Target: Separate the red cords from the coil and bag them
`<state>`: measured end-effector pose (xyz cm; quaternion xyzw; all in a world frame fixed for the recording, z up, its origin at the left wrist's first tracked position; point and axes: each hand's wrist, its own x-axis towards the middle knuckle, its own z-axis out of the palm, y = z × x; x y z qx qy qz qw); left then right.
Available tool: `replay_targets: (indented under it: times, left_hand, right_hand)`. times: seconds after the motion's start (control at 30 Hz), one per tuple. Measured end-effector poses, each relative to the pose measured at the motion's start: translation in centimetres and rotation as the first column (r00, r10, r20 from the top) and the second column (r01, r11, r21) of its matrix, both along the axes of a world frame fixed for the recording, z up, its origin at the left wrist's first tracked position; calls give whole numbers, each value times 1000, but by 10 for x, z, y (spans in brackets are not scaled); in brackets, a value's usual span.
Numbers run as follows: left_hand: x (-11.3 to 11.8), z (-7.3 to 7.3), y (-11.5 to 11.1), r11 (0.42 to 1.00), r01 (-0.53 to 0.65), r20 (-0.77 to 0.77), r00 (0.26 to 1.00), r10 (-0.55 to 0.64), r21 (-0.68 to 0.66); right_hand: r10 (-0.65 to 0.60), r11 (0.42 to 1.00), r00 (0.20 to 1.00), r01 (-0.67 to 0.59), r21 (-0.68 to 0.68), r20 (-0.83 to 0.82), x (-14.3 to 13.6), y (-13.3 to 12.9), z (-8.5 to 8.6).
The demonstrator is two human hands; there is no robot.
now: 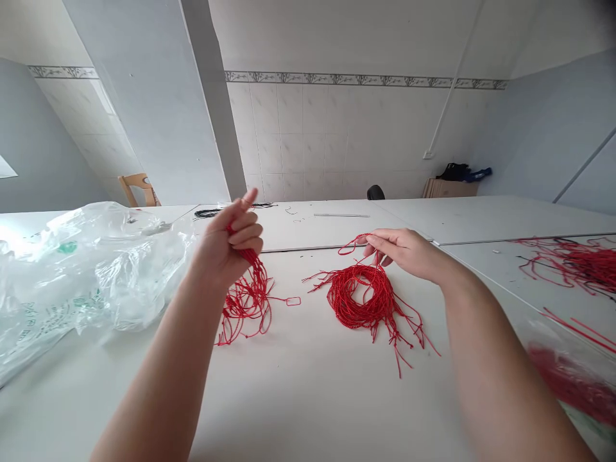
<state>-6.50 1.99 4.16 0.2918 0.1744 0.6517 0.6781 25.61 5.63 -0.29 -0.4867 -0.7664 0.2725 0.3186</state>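
Note:
My left hand (231, 237) is raised over the table, its fingers wrapped round a bundle of red cords (248, 295) that hangs below it with loose ends and loops. On the right, my right hand (387, 247) pinches a thin red cord (347, 249), which forms a small loop to the left of the fingertips. Just below that hand a coiled heap of red cords (349, 307) lies on the white table (298, 391), its knotted ends spread out. A small red rectangular loop (293, 301) rests between the two groups of cord.
Crumpled clear plastic bags (120, 269) cover the left of the table. More red and black cords (587, 263) lie at the right, above a plastic bag with red contents (568, 378). Black cords (206, 213) and a thin strip (341, 215) lie farther back.

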Motion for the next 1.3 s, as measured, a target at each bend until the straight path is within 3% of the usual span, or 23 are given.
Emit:
replay_targets:
  times: [0.17,0.37,0.47,0.53,0.63,0.77,0.83,1.0,1.13,1.3]
  left_hand:
    - [20,-24,9,992,118,-276,953,-125,-41]
    - [38,-57,19,994,107,-624,777,-80,5]
    - [45,-68,19,959,273,-684,685,-249,-76]
    - [47,-70,19,919,378,-656,666,-355,-113]
    - [47,-67,17,924,376,-591,732,-340,-66]
    - [41,-51,17,987,160,-405,904,-138,21]
    - [35,-41,16,999,48,-301,953,-39,25]
    - [23,-24,13,992,-129,-132,983,128,-1]
    - [22,-18,11,976,-212,-74,975,208,-43]
    - [22,-16,9,974,-223,-93,971,220,-26]
  right_hand:
    - [120,993,987,-121,-8,-107,-7,-11,8]
    - [257,966,935,-252,52,-245,-17,-26,16]
    - [279,960,919,-270,69,-279,-23,-29,15]
    - [283,959,921,-274,73,-266,-26,-30,14]
    - [255,967,944,-245,73,-208,-29,-27,11]
    - [137,986,982,-123,109,-133,-28,-20,5]
    - [90,990,991,-78,116,-99,-26,-16,3]
    - [42,997,999,-40,67,-32,-22,-12,2]
    - [123,992,992,-123,-39,-11,-23,-15,3]
    - [174,972,965,-201,-122,-198,-27,-13,-1]
